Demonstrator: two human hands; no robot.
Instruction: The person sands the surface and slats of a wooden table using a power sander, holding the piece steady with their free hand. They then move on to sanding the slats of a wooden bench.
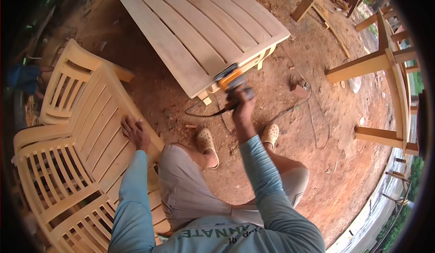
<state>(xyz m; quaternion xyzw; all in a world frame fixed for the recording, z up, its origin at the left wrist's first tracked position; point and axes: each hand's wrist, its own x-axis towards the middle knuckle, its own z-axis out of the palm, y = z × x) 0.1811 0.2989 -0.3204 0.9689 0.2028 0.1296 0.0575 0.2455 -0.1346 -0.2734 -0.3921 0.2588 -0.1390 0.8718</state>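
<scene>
An orange and black power sander (pixel 231 79) is gripped in my right hand (pixel 244 104), its pad against the near end edge of a slatted wooden tabletop (pixel 199 21). A black cord (pixel 204 115) trails from the tool. The sander is slightly blurred. My left hand (pixel 135 133) lies with its fingers spread on the slatted seat of a wooden bench (pixel 102 130), close to the seat's front edge. Nothing shows in that hand.
Wooden frames with legs (pixel 362 67) stand at the right. The cord loops over the reddish dirt ground (pixel 290 130), near a brick piece (pixel 299 91). A person in blue (pixel 25 78) is partly visible at the far left. Wooden pieces lie at the top right.
</scene>
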